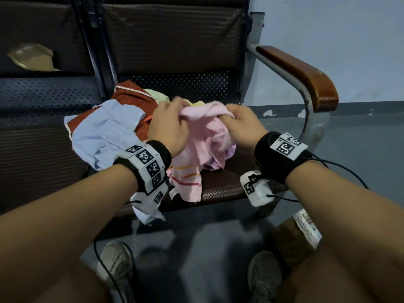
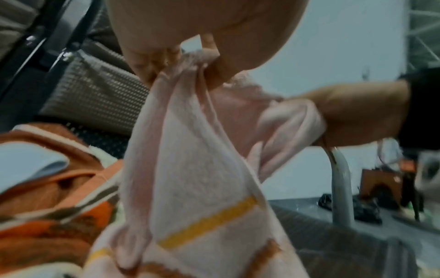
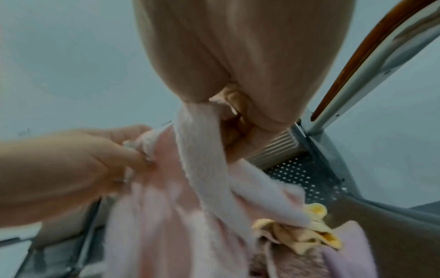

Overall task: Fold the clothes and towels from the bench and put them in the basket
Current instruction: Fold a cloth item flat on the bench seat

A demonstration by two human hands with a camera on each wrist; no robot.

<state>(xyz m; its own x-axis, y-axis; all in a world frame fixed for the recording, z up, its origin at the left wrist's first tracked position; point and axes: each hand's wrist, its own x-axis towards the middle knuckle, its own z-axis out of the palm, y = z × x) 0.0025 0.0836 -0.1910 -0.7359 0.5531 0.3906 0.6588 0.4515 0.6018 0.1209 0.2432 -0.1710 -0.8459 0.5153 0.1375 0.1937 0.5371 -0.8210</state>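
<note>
With the left hand (image 1: 169, 125) and right hand (image 1: 239, 125) both pinching the bunched pink towel (image 1: 203, 138) above the table (image 1: 220, 186), its hanging end risked dragging the lilac cloth (image 1: 218, 160) off the pile.

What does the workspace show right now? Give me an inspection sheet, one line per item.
Surface: bench, dark woven seat, perforated metal behind.
Job's things: pink towel lifted off the seat, striped end hanging; light blue garment and rust-red cloth heaped unfolded; basket on the floor, partly hidden.
Clutter: nothing seen.
Grippers: left hand and right hand each grip the towel's top edge.
Cables: black wires trail from both wristbands.
Surroundings: wooden armrest, pale wall, grey floor.
</note>
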